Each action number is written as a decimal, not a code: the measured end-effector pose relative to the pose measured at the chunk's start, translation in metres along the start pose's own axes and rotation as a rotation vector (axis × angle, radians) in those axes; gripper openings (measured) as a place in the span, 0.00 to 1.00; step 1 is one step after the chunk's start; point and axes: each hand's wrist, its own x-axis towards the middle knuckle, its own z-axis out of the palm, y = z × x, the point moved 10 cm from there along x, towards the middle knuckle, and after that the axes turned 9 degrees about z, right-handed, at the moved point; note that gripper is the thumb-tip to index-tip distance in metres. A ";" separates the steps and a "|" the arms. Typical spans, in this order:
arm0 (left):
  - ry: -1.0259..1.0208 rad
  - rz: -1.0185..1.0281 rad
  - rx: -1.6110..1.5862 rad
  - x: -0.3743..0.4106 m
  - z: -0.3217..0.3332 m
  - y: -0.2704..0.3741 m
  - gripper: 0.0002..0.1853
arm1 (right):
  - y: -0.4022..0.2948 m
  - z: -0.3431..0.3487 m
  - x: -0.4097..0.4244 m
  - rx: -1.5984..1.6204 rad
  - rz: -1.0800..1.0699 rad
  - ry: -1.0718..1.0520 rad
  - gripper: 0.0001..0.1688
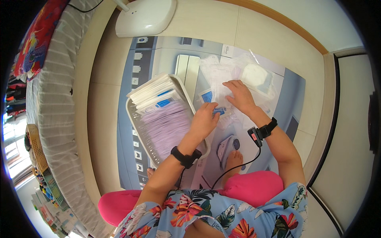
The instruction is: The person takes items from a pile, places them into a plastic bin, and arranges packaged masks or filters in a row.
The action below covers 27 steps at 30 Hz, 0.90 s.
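Note:
Wrapped white and pale lilac face masks in clear plastic packets (pixel 221 78) lie on the printed sheet before me. My right hand (pixel 241 96) is over the packets, thumb and fingers apart, fingertips at the edge of a pleated mask. My left hand (pixel 204 119) is beside the lower end of the same packets, next to a blue printed label (pixel 219 111). Whether its fingers pinch the plastic is not clear. Left of it stands a light grey perforated plastic basket (pixel 131 114), holding a row of lilac mask packets (pixel 166 128) and white packets (pixel 156 90) on edge.
A large printed sheet (pixel 126 98) covers the floor tiles (pixel 104 107). More clear packets (pixel 256 76) lie to the right. A white appliance base (pixel 146 19) stands beyond the sheet. A bed with a striped cover (pixel 56 119) is at left. A cable (pixel 232 172) runs from my right wrist device.

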 end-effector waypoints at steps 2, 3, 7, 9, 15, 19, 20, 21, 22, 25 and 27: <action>-0.060 -0.072 -0.063 0.004 0.022 -0.010 0.21 | 0.015 0.009 -0.005 -0.046 0.007 -0.055 0.39; -0.089 -0.112 -0.088 0.005 0.031 -0.016 0.24 | 0.017 0.015 -0.008 -0.073 0.000 -0.077 0.43; 0.016 -0.131 0.033 0.006 0.052 -0.036 0.33 | 0.015 0.031 -0.017 -0.167 -0.056 -0.118 0.55; 0.030 -0.201 0.045 0.004 0.062 -0.051 0.37 | 0.019 0.038 -0.019 -0.192 -0.066 -0.133 0.57; 0.049 -0.328 -0.054 0.000 0.075 -0.073 0.39 | 0.031 0.051 -0.024 -0.205 -0.088 -0.127 0.45; 0.076 -0.405 -0.176 -0.001 0.075 -0.086 0.40 | 0.026 0.048 -0.025 -0.140 -0.127 -0.073 0.32; 0.080 -0.406 -0.180 -0.002 0.075 -0.087 0.40 | 0.024 0.046 -0.027 -0.121 -0.136 -0.060 0.29; 0.087 -0.408 -0.181 -0.002 0.073 -0.086 0.39 | 0.022 0.044 -0.027 -0.087 -0.139 -0.064 0.27; 0.111 -0.433 -0.289 0.001 0.072 -0.079 0.38 | 0.022 0.041 -0.028 -0.056 -0.137 -0.067 0.25; 0.219 -0.502 -0.476 0.001 0.068 -0.075 0.35 | 0.016 0.026 -0.031 0.094 -0.123 -0.024 0.21; 0.321 -0.546 -0.429 -0.003 0.061 -0.088 0.33 | 0.008 0.016 -0.034 0.169 -0.118 0.014 0.19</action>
